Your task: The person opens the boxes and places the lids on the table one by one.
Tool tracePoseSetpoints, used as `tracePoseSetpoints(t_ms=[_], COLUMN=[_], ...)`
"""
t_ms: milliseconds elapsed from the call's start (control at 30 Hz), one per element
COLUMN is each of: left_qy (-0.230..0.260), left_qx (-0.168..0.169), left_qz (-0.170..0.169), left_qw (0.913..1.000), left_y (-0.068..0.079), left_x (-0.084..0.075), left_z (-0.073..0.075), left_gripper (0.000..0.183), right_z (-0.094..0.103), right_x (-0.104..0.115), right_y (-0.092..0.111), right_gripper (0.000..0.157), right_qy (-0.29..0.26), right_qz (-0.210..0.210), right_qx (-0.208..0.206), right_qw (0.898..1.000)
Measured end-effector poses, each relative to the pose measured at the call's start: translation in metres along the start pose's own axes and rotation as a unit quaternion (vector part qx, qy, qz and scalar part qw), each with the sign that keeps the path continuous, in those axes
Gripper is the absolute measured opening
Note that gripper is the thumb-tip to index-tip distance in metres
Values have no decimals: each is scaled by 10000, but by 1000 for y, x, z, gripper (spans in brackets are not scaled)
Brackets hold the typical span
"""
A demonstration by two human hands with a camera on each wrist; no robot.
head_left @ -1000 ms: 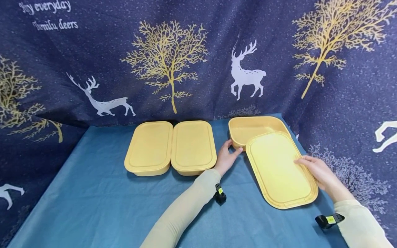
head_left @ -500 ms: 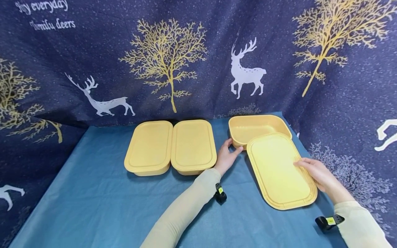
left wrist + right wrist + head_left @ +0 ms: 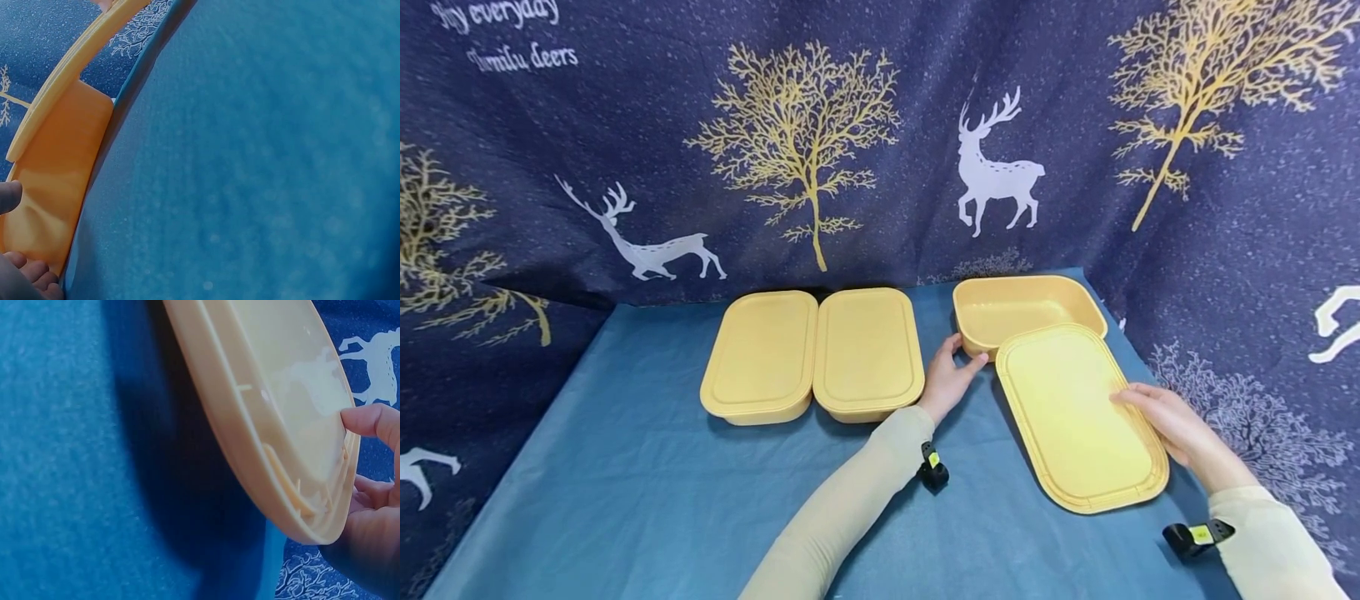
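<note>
In the head view, a yellow food container (image 3: 1026,307) stands uncovered at the back right. My left hand (image 3: 950,379) holds its near left corner, thumb on the front wall and fingers on the left side. The left wrist view shows the container wall (image 3: 62,156) between thumb and curled fingers. A yellow lid (image 3: 1082,417) slants from the container's near rim toward me, overlapping part of the opening. My right hand (image 3: 1172,421) pinches the lid's right edge. In the right wrist view the thumb lies on the lid's top face (image 3: 294,394) and the fingers are beneath.
Two lidded yellow containers, one on the left (image 3: 763,354) and one on the right (image 3: 868,350), stand side by side at the back middle. Blue cloth (image 3: 647,500) covers the table. A dark printed curtain (image 3: 887,208) hangs behind and at the sides.
The lid has shifted slightly toward me, showing a little more of the container's inside. Both hands keep their holds. The head view has tilted a little.
</note>
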State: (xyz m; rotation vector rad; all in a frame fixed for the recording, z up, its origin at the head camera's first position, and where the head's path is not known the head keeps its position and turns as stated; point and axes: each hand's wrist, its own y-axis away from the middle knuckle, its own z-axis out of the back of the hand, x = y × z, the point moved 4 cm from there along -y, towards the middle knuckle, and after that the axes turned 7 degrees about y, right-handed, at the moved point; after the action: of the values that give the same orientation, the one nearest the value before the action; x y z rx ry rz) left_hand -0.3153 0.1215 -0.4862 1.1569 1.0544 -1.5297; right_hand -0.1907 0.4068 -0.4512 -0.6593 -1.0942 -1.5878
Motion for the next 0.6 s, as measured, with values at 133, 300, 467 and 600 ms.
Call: tracePoseSetpoints(t_ms=[133,300,467,600], left_qy=[-5,19,5,-23], left_qx=[-17,-2,-15,-47], left_qz=[-46,-13,-21,-44], left_qw=[10000,10000,10000,10000], left_y=[0,0,0,0], left_x=[0,1,0,0], left_z=[1,-1,-1,0], left_gripper=[62,61,61,62], right_z=[0,0,-3,-5], right_x=[-2,-8,-11,-14], right_y=[3,8,12,14], right_gripper=[59,64,64,53], right_qy=[8,-295,-719,-973], right_qz=[-36,-158,-140,-290], right_qx=[132,414,700,685], right_qw=[9999,9986,9949,9925])
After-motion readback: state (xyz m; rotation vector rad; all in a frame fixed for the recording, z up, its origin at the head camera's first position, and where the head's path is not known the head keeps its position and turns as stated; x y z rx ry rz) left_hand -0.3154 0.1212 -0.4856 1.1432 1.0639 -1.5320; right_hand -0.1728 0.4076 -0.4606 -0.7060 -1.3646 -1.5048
